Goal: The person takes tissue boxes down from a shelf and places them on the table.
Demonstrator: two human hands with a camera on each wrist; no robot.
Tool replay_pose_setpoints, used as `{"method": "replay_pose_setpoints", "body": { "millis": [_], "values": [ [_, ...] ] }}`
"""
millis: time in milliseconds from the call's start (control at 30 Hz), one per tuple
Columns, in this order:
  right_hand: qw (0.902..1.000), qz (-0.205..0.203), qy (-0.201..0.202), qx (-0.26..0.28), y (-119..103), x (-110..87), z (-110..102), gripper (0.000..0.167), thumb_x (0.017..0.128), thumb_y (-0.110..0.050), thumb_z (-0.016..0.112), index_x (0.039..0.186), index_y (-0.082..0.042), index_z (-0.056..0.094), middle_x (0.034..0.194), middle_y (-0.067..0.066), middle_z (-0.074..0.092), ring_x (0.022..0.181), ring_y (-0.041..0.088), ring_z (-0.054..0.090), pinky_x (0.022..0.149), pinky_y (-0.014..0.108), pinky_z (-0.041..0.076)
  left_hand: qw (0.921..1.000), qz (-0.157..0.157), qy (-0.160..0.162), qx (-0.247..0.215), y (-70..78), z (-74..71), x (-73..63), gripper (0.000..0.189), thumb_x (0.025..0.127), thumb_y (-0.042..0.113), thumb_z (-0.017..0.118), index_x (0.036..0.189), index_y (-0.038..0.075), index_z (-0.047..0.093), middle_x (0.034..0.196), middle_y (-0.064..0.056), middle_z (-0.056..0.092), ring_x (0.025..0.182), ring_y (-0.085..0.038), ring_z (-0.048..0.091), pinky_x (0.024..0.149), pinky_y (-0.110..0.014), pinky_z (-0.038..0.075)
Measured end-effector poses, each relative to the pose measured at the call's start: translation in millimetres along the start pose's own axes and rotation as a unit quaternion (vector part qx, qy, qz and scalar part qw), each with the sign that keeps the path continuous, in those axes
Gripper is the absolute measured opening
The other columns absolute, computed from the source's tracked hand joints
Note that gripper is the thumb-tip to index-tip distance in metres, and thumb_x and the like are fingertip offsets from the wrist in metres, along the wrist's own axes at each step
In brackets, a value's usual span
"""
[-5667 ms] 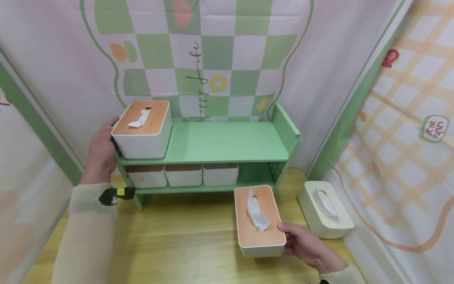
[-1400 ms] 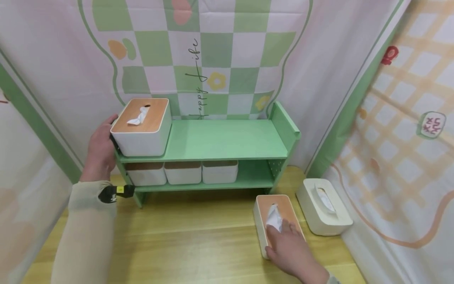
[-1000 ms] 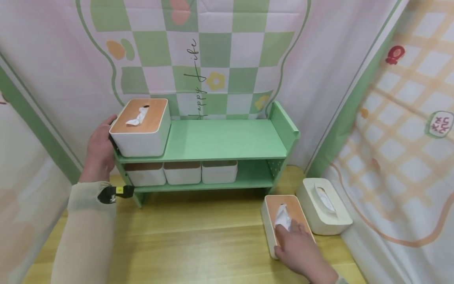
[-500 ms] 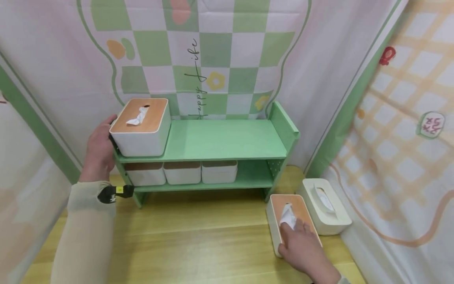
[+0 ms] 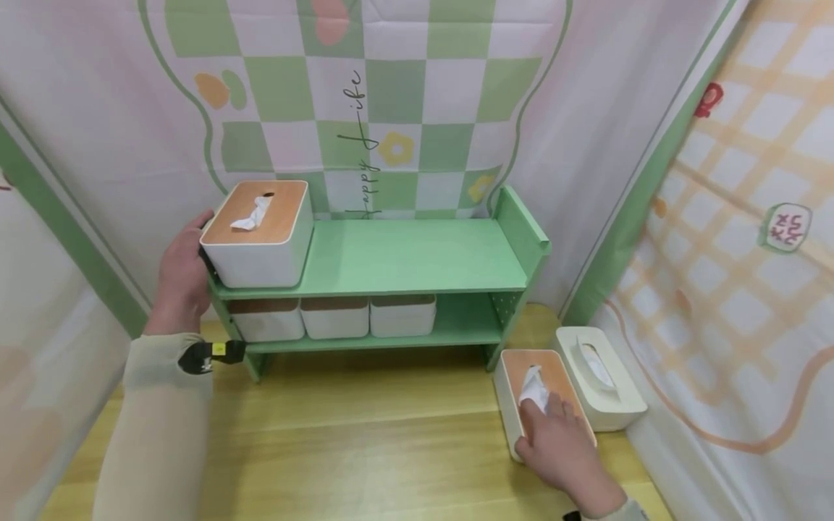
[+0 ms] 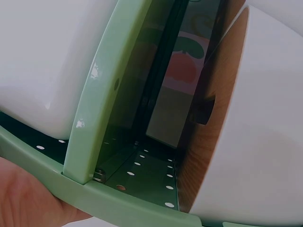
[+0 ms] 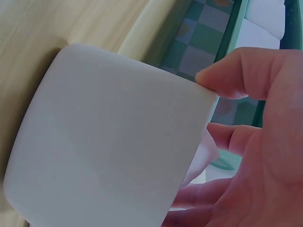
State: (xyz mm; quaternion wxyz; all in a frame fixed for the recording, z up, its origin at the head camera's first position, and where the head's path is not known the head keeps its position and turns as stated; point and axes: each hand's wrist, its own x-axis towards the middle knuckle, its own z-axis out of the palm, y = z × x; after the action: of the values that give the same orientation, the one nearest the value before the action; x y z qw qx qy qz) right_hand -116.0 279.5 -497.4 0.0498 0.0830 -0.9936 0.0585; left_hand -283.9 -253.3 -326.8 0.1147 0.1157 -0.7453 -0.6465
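Observation:
My right hand (image 5: 563, 445) rests on the wood-coloured lid of a white tissue box (image 5: 508, 405) that stands on the floor. In the right wrist view the thumb touches the corner of this box's white end wall (image 7: 113, 132), and the other fingers reach over the lid beside the tissue. My left hand (image 5: 181, 271) is against the outer left side of a green two-tier shelf (image 5: 404, 253); its fingers are mostly hidden. Close to that hand, a larger wood-lidded tissue box (image 5: 260, 264) sits on the upper tier, tissue sticking out.
Several white boxes line the lower tier: one at left (image 5: 267, 322), one in the middle (image 5: 335, 320), one at right (image 5: 404, 318). An all-white tissue box (image 5: 628, 405) stands right beside the box under my right hand. Printed curtains (image 5: 397, 87) enclose the wooden floor (image 5: 339, 449).
The box that my right hand held by its right side is now on the floor, having slid rightward to the white tissue box, lately also slightly away. My left hand has stayed put.

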Motion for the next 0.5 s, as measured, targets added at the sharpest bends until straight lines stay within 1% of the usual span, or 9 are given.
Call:
{"method": "replay_pose_setpoints", "body": {
  "millis": [33, 167, 267, 433, 500],
  "values": [
    [1.0000, 0.000, -0.001, 0.002, 1.1, 0.5, 0.5, 0.028, 0.075, -0.029, 0.073, 0.090, -0.020, 0.051, 0.104, 0.025, 0.051, 0.092, 0.042, 0.049, 0.067, 0.055, 0.045, 1.0000, 0.000, 0.001, -0.002, 0.0, -0.1, -0.2, 0.048, 0.109, 0.040, 0.021, 0.156, 0.040, 0.029, 0.163, 0.009, 0.018, 0.147, -0.026, 0.020, 0.115, -0.045, 0.026],
    [1.0000, -0.001, 0.000, 0.004, 4.3, 2.2, 2.0, 0.027, 0.077, -0.029, 0.072, 0.092, -0.020, 0.051, 0.113, 0.032, 0.051, 0.101, 0.049, 0.049, 0.074, 0.063, 0.044, 1.0000, 0.001, 0.005, 0.001, -0.7, -0.7, -0.9, 0.047, 0.109, 0.040, 0.021, 0.155, 0.041, 0.030, 0.163, 0.009, 0.018, 0.147, -0.026, 0.020, 0.115, -0.045, 0.026],
    [1.0000, 0.000, 0.005, 0.006, 5.6, 2.9, 2.2, 0.027, 0.077, -0.028, 0.072, 0.093, -0.020, 0.053, 0.114, 0.032, 0.051, 0.102, 0.049, 0.049, 0.075, 0.064, 0.044, 1.0000, -0.001, 0.006, 0.004, -1.2, -1.2, -0.9, 0.047, 0.109, 0.040, 0.021, 0.155, 0.042, 0.031, 0.163, 0.010, 0.019, 0.147, -0.026, 0.020, 0.115, -0.045, 0.026],
    [0.9999, 0.001, 0.014, 0.010, 7.5, 4.4, 2.3, 0.027, 0.077, -0.026, 0.072, 0.097, -0.018, 0.055, 0.123, 0.040, 0.049, 0.112, 0.057, 0.046, 0.083, 0.069, 0.041, 1.0000, -0.002, 0.005, 0.003, -1.3, -1.8, -1.0, 0.047, 0.109, 0.040, 0.022, 0.155, 0.042, 0.031, 0.163, 0.010, 0.020, 0.147, -0.025, 0.021, 0.115, -0.045, 0.027],
    [0.9997, -0.001, 0.020, 0.011, 8.4, 5.7, 2.7, 0.028, 0.077, -0.026, 0.071, 0.098, -0.017, 0.055, 0.122, 0.039, 0.049, 0.111, 0.056, 0.046, 0.082, 0.069, 0.041, 1.0000, -0.003, 0.005, 0.001, -1.2, -2.0, -1.0, 0.047, 0.109, 0.040, 0.022, 0.155, 0.042, 0.031, 0.163, 0.010, 0.020, 0.147, -0.025, 0.021, 0.115, -0.045, 0.026]
  ]
}}
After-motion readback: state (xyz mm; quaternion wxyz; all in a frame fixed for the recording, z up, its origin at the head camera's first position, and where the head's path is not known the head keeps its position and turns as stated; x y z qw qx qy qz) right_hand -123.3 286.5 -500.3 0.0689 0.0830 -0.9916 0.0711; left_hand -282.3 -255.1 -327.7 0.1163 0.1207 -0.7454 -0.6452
